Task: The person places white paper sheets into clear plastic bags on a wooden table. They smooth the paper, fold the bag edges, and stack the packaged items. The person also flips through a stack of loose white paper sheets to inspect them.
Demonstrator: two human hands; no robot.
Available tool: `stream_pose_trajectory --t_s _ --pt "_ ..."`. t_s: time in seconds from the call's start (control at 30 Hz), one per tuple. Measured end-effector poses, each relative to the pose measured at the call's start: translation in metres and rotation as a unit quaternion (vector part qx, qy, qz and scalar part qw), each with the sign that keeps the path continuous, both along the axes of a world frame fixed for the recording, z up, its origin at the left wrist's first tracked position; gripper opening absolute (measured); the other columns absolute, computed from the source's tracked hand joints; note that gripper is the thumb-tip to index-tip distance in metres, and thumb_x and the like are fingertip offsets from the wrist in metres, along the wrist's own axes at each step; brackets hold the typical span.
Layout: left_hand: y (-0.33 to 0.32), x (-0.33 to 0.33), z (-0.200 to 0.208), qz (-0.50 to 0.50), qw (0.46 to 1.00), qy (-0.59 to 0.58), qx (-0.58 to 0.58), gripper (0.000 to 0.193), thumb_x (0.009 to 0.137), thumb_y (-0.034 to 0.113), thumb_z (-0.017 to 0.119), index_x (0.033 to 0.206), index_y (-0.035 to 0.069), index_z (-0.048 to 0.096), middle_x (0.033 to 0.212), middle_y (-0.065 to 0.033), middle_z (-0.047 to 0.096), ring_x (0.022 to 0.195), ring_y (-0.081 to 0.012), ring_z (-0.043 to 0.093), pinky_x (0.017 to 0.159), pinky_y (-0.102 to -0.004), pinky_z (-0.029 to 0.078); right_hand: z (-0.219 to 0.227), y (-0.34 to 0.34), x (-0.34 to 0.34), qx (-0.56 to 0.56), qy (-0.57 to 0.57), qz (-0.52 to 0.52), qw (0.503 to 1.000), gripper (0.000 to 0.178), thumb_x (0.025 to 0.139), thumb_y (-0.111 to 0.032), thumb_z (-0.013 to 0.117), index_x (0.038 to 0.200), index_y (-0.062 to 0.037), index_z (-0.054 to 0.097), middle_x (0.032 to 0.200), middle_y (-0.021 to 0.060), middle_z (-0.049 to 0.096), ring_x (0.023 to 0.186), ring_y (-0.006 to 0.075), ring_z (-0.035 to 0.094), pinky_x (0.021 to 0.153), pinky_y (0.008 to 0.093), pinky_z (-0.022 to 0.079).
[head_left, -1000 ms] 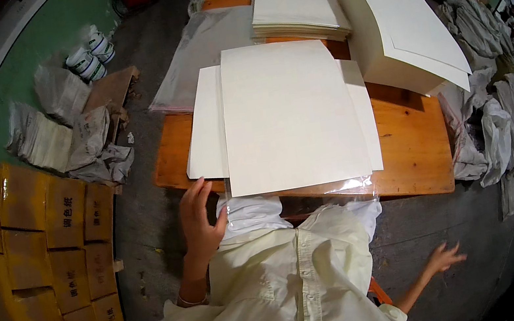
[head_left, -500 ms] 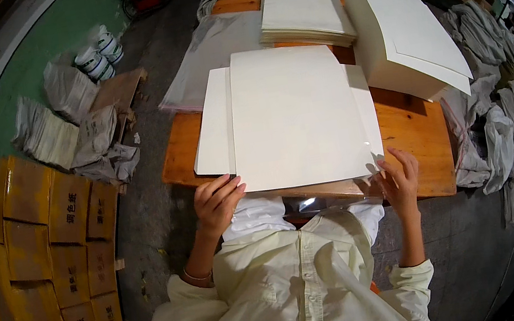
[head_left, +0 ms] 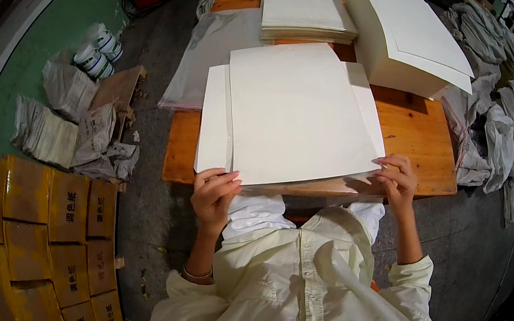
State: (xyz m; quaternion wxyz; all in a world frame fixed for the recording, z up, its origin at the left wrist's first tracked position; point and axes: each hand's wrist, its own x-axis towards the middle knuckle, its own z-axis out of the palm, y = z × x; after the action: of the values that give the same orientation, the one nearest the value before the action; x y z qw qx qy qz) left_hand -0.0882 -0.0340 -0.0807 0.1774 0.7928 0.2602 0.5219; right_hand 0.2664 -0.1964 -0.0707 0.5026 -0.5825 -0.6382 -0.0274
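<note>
Nearest us, our left hand (head_left: 210, 201) and right hand (head_left: 399, 178) bracket the near edge of the big white sheet (head_left: 299, 111). The left fingers pinch nearly closed at its near-left corner, the right ones likewise at its near-right; we can't tell whether film is caught too. Gripping both corners probably keeps the edge level and square. Clear film (head_left: 334, 185) shows below that edge, between our hands. The sheet lies over paler boards (head_left: 212, 124), which stick out left and right, on the wooden bench (head_left: 419, 153). Farther off, film pieces (head_left: 213, 47) lie left, a paper stack (head_left: 301, 11) sits mid-bench, and a taller stack (head_left: 414, 34) stands right, likely all within reach.
</note>
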Motion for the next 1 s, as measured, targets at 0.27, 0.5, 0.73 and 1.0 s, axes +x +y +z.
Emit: stream_pose_trajectory --t_s 0.27,0.5,0.73,1.0 --pt "0.012 0.002 0.032 -0.029 0.999 -0.038 0.0 0.003 0.08 0.007 0.068 0.081 0.004 0.067 0.085 -0.0087 0.068 0.084 -0.0228 0.058 0.075 -0.0326 0.046 0.021 0.007 0.001 0.05 0.047 0.053 0.996 0.01 0.084 -0.011 0.066 0.084 -0.0016 0.07 0.092 0.0084 0.069 0.093 0.0238 0.058 0.084 0.0363 0.046" --pt "0.074 0.036 0.088 -0.032 0.951 -0.112 -0.286 0.012 0.088 0.008 0.062 0.093 0.002 0.071 0.092 -0.0056 0.068 0.083 -0.0109 0.06 0.073 -0.0231 0.047 0.06 0.062 0.018 -0.067 0.264 0.041 0.961 0.019 0.092 -0.014 0.059 0.093 0.0032 0.068 0.094 0.0077 0.068 0.087 0.0142 0.06 0.081 0.0271 0.047" --pt "0.109 0.042 0.162 -0.083 0.969 -0.202 -0.118 0.01 0.085 0.005 0.064 0.092 0.002 0.071 0.091 -0.0038 0.067 0.085 -0.0096 0.057 0.077 -0.0223 0.045 0.163 0.098 0.016 0.072 0.215 0.018 0.974 0.021 0.094 -0.014 0.059 0.103 0.0034 0.067 0.095 0.0072 0.068 0.089 0.0114 0.06 0.081 0.023 0.046" --pt "0.055 0.004 0.041 -0.026 0.975 -0.031 -0.217 0.007 0.081 0.005 0.067 0.086 0.003 0.073 0.086 -0.0049 0.067 0.089 -0.0168 0.055 0.08 -0.0289 0.043 0.047 0.038 0.001 -0.15 0.271 0.064 0.949 0.015 0.086 -0.013 0.066 0.083 0.0009 0.07 0.084 0.008 0.068 0.084 0.016 0.059 0.076 0.0294 0.045"
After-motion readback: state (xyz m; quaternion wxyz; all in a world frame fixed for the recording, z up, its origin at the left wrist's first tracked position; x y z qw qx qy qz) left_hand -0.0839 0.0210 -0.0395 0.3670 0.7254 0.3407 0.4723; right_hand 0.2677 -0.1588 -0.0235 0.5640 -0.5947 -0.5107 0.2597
